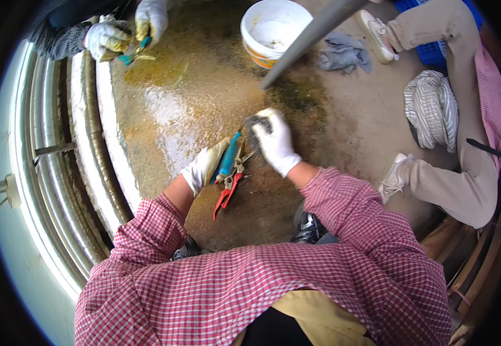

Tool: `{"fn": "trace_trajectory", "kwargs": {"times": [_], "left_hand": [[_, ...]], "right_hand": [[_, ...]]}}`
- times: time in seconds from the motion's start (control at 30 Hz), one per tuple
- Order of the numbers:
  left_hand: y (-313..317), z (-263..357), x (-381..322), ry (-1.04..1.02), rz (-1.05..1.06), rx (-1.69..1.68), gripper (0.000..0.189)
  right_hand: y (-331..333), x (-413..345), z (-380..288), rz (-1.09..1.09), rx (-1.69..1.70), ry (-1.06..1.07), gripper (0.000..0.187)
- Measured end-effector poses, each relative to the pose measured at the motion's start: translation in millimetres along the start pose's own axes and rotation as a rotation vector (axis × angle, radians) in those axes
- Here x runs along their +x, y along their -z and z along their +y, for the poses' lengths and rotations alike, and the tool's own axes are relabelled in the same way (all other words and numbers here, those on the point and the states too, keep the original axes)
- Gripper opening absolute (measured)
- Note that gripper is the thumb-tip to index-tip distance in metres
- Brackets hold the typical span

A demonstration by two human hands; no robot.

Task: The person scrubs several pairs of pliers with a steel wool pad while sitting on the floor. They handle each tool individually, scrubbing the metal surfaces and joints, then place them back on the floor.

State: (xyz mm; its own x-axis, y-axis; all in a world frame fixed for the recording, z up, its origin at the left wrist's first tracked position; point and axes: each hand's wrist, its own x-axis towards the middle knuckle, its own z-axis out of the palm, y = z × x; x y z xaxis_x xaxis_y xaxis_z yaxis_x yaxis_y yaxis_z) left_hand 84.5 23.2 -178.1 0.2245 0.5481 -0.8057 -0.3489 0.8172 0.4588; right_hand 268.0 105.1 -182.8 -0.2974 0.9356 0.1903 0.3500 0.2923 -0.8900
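My left hand (206, 165), in a white glove, is closed around a tool with teal handles (228, 155), probably pruning shears. Right beside it is a pair of pruning shears with red handles (228, 190). Whether my left hand also holds the red pair or it lies on the floor, I cannot tell. My right hand (274, 138), gloved in white too, grips a dark grey scouring pad (257, 132), apparently steel wool, close to the tip of the teal tool. The fingers of my left hand are partly hidden behind the handles.
A white bucket (254, 41) stands ahead on the wet, stained floor (168, 116). A grey pole (311, 43) slants down past it, near a grey cloth (345, 52). Foil-wrapped pipes (86, 129) run at left. Another person's gloved hands (107, 40) hold teal-handled shears (134, 54); someone sits at right.
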Motion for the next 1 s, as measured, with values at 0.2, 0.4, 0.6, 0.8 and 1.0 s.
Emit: {"fn": "trace_trajectory", "kwargs": {"times": [0.2,0.4,0.6,0.8,1.0], "left_hand": [[-44,-3,-4,-0.341,0.317,0.006,0.035],[-63,-5,-14,-0.468,0.346,-0.081,0.025],[-64,5,-32,-0.364,0.188,0.135,0.025],[-59,5,-34,-0.337,0.066,0.227,0.050],[-43,7,-23,-0.278,0.043,-0.012,0.041]], "right_hand": [[-22,-6,-38,0.000,0.033,0.055,0.023],[-20,8,-49,-0.023,-0.057,0.004,0.022],[-18,17,-23,-0.087,-0.231,0.157,0.016],[31,63,-6,0.072,-0.310,-0.110,0.014],[7,23,-29,-0.136,-0.191,0.246,0.017]]}}
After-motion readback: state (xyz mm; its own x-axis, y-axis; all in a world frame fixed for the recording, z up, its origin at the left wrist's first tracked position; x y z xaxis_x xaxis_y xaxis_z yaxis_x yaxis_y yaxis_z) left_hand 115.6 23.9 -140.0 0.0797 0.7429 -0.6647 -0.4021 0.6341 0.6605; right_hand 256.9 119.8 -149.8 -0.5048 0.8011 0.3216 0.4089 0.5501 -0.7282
